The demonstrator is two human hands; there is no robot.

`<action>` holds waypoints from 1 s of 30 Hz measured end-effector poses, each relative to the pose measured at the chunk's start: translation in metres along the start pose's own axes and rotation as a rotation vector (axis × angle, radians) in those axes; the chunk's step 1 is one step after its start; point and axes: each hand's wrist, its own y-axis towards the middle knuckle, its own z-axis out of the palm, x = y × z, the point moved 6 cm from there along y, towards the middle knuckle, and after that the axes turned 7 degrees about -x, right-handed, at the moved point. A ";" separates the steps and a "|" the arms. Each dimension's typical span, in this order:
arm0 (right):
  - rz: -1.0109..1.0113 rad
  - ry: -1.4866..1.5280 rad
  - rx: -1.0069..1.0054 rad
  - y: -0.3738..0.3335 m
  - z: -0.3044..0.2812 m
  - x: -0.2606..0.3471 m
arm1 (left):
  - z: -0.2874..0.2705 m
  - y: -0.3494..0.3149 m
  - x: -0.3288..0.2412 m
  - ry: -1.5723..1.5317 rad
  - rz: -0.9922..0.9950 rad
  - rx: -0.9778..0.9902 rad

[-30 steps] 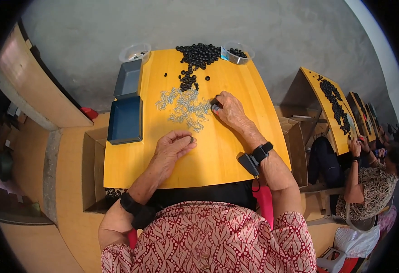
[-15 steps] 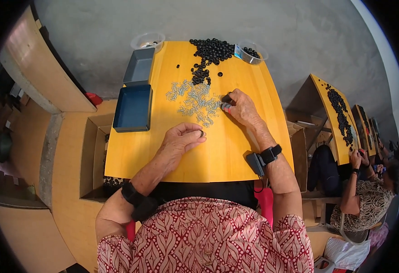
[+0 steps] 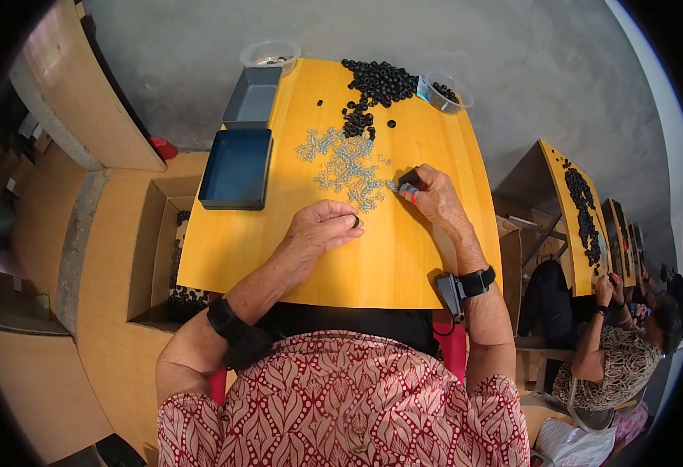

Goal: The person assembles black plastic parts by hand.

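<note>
My left hand [image 3: 320,227] is closed in a pinch over the near middle of the yellow table. Between its thumb and fingers sits a small round black part [image 3: 356,222]. To the right, my right hand [image 3: 439,201] grips a small dark tool with a grey and red end [image 3: 408,189]; its exact kind is hard to make out. The tool's end points at the right edge of a loose spread of small silver screws [image 3: 351,170]. Beyond the screws lies a heap of black round parts [image 3: 380,84], trailing toward them.
At the table's left stand a dark blue tray [image 3: 267,171] and a grey tray [image 3: 278,97]. Clear plastic tubs [image 3: 295,56] [image 3: 466,104] stand at the far corners. A cardboard box [image 3: 148,257] with black parts is on the floor at left. Another person [image 3: 618,354] works at a table to the right.
The whole view has shifted slightly. Both hands keep their grips, and the right hand's tool stays at the edge of the screws.
</note>
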 end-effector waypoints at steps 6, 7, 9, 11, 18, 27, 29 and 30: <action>0.016 0.130 -0.050 -0.005 -0.005 -0.001 | 0.001 -0.001 -0.001 0.003 -0.002 0.005; 0.014 0.131 -0.056 -0.005 -0.006 0.001 | 0.001 -0.001 -0.001 0.007 0.002 0.009; -0.126 0.028 -0.065 -0.008 -0.006 0.014 | 0.001 0.000 0.000 0.004 0.016 0.012; -0.166 -0.027 -0.049 -0.012 0.004 0.016 | 0.000 -0.001 0.005 0.003 0.009 0.007; -0.186 -0.193 -0.044 -0.010 0.012 0.019 | 0.001 -0.001 0.002 0.010 -0.003 0.006; -0.199 -0.257 -0.103 -0.018 0.004 0.012 | 0.001 0.001 0.001 -0.006 0.000 0.005; -0.119 0.142 -0.156 -0.020 0.000 0.006 | 0.000 0.002 0.001 -0.012 0.006 0.002; -0.115 0.145 -0.152 -0.022 0.000 0.010 | -0.001 0.003 0.001 -0.021 0.018 -0.003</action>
